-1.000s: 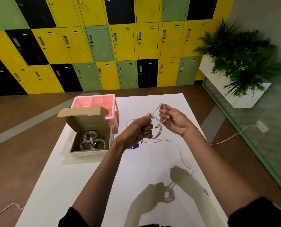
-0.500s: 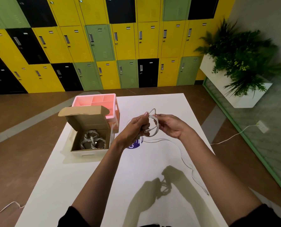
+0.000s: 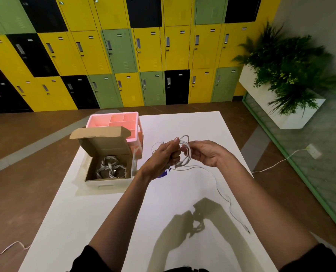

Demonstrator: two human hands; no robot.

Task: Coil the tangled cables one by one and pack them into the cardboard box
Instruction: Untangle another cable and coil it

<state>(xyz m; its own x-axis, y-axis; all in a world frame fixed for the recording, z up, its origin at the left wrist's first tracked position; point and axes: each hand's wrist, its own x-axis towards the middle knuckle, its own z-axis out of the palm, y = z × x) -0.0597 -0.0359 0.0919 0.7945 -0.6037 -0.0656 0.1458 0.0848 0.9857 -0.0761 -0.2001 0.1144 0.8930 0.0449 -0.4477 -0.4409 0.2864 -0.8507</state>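
at the back, a big wall of lockers (image 3: 124, 55) in yellow, green and black. under them, a brown floor (image 3: 26, 154). on the floor, a long white table (image 3: 182, 193), with a dark shadow (image 3: 175, 232) of two arms near the close end. off to the right, a bushy green plant (image 3: 286, 71) in a white planter (image 3: 292, 118), well apart from the table.

on the left side of the table, an open cardboard box (image 3: 108, 179), lid flap standing up at the back. just behind the box, a pink tray (image 3: 114, 120) with small parts inside.

over the middle of the table, two bare hands. left hand (image 3: 163, 160) in a fist, fingers (image 3: 174, 156) curled tight round one side of a looped white cable (image 3: 185, 152), thumb up on top. right hand (image 3: 206, 154) just beside it, fingers (image 3: 194, 151) bent and pinching the other side of the loops. loops held up in the air above the table, near the box, to its right.

down in the box, a few coiled cables (image 3: 111, 168) lying flat on the bottom.

loose end of the white cable hanging down from the loops, then lying on the table in a wavy line toward the right edge, with a small plug (image 3: 247, 230) at its tip. under the hands, a bit of a purple mark (image 3: 166, 171) on the table.

on the floor at the right, a thin white cord (image 3: 271, 165) going to a small socket (image 3: 313, 151). another thin cord (image 3: 6, 250) on the floor at the bottom left.
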